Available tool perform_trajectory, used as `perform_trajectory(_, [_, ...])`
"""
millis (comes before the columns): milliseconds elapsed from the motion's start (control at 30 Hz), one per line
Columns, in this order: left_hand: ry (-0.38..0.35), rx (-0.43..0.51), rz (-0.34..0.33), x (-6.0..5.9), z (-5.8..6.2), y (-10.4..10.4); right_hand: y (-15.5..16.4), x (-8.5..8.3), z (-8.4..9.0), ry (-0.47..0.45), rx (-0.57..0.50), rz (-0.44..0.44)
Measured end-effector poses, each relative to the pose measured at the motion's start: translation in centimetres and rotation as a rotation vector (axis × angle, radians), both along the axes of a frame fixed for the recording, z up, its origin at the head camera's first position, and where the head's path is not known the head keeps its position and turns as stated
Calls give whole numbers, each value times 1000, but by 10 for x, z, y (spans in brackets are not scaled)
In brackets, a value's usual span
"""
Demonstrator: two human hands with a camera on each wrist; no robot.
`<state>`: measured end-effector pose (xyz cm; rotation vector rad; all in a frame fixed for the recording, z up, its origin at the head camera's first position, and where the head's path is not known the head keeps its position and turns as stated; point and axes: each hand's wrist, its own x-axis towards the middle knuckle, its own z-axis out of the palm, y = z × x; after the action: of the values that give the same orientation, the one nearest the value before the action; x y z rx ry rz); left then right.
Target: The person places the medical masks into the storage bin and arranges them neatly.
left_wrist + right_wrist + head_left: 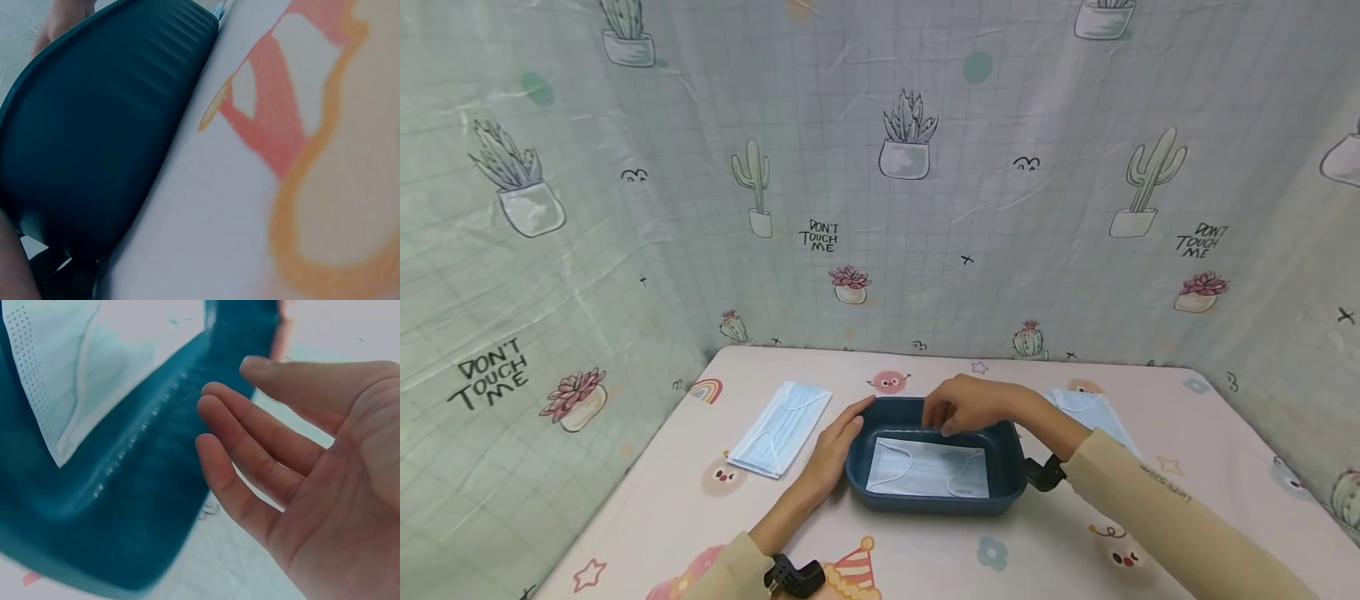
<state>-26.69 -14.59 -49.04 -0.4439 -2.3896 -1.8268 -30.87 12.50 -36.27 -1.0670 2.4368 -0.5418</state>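
Placing looks done: pale-blue pleated mask [928,469] lies in dark-blue rectangular plastic tray [934,504], left hand [832,448] straight-fingered against it; right hand [972,403], relaxed, empty, should lift clear.

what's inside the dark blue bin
Inside the dark blue bin lies a light blue face mask, its ear loops showing on top. The right hand covers part of the far side. Whatever is under the mask is hidden, so I can't tell whether more lie beneath.

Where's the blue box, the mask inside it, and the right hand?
Blue box [937,504], head view: its near wall.
Mask inside it [928,469], head view: its middle.
Right hand [337,481], right wrist view: the palm.
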Motion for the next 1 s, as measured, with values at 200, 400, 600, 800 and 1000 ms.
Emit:
perform_trajectory(200, [4, 4, -3, 0, 1, 1, 25, 12, 13, 34, -87, -4])
perform_trajectory(400, [7, -4, 2, 0, 1, 1, 51, 22, 20, 69, -160, -45])
perform_trajectory(600, [0, -9, -1, 0, 0, 1, 74, 27, 16, 87, -227, -107])
perform_trajectory(800, [7, -12, 0, -1, -1, 0, 92, 29, 7, 30, -293, -155])
perform_trajectory(1000, [9, -13, -3, -2, -1, 0, 111, 28, -6, 33, -329, -190])
